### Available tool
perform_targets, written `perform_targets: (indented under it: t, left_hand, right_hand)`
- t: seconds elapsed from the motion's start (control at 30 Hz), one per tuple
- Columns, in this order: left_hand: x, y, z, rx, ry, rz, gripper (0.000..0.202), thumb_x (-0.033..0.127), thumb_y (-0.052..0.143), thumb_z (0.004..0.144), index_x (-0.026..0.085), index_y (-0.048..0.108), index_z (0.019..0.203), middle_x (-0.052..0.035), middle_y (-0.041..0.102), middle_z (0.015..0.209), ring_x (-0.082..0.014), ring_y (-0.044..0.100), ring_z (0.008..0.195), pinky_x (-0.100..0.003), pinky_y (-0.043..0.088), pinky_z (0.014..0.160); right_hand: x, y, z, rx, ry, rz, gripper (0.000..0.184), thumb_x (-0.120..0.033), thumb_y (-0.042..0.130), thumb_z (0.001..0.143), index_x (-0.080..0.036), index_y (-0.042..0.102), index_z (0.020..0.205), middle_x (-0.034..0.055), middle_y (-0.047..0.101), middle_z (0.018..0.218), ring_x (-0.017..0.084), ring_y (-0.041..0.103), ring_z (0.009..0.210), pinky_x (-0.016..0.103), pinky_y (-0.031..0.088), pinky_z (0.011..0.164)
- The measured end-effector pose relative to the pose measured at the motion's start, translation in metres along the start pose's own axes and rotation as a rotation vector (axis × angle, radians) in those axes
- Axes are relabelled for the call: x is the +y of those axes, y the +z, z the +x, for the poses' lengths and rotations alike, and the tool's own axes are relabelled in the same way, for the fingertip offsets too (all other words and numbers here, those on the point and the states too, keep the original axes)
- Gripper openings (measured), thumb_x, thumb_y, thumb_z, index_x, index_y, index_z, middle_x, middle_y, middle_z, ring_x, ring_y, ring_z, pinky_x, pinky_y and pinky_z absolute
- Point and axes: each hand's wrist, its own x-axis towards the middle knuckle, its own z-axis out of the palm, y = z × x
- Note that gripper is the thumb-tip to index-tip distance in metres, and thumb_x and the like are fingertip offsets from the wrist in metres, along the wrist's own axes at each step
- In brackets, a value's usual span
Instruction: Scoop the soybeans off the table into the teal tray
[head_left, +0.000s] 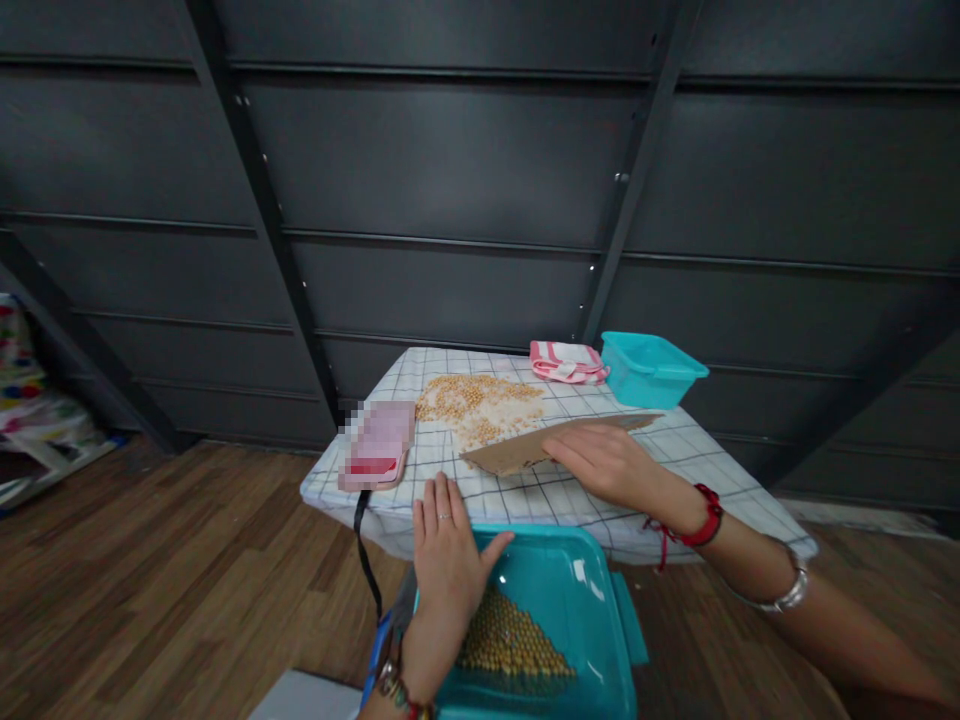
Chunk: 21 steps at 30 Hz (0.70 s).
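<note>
My left hand (447,556) grips the far rim of a teal plastic tub (570,590) held just below the table's front edge; the tub holds a heap of yellow beans (510,640). My right hand (607,462) lies on a strip of brown cardboard (517,450) that rests on the checked tablecloth (525,490), fingers closed over its edge. Beyond the cardboard, loose yellow beans (480,402) lie scattered on the cloth.
A second teal tub (651,368) stands at the table's far right corner, a pink-and-white folded cloth (567,361) beside it. A pink phone-like thing (377,443) with a black strap lies at the left edge. Wooden floor surrounds the small table; a dark metal wall is behind.
</note>
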Motion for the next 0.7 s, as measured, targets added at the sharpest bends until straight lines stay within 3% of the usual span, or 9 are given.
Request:
perform_targets:
  t: [0.17, 0.7]
  left_hand:
    - [0.001, -0.003, 0.001, -0.011, 0.002, -0.002, 0.095, 0.074, 0.016, 0.068, -0.001, 0.042, 0.120, -0.0225, 0.044, 0.127, -0.0320, 0.038, 0.119, -0.046, 0.028, 0.099]
    - [-0.002, 0.001, 0.003, -0.037, 0.011, -0.011, 0.094, 0.074, 0.018, 0.068, -0.001, 0.039, 0.122, -0.0233, 0.042, 0.128, -0.0320, 0.035, 0.121, -0.047, 0.028, 0.098]
  right_hand:
    - [-0.002, 0.004, 0.002, 0.021, -0.013, 0.018, 0.028, -0.009, 0.031, 0.086, -0.012, 0.058, 0.079, 0.0051, 0.064, 0.072, 0.011, 0.056, 0.062, 0.024, 0.047, 0.059]
    - [-0.012, -0.022, -0.013, 0.014, -0.034, 0.058, 0.030, -0.006, 0.029, 0.086, -0.011, 0.058, 0.080, 0.0064, 0.066, 0.075, 0.012, 0.060, 0.068, 0.023, 0.048, 0.060]
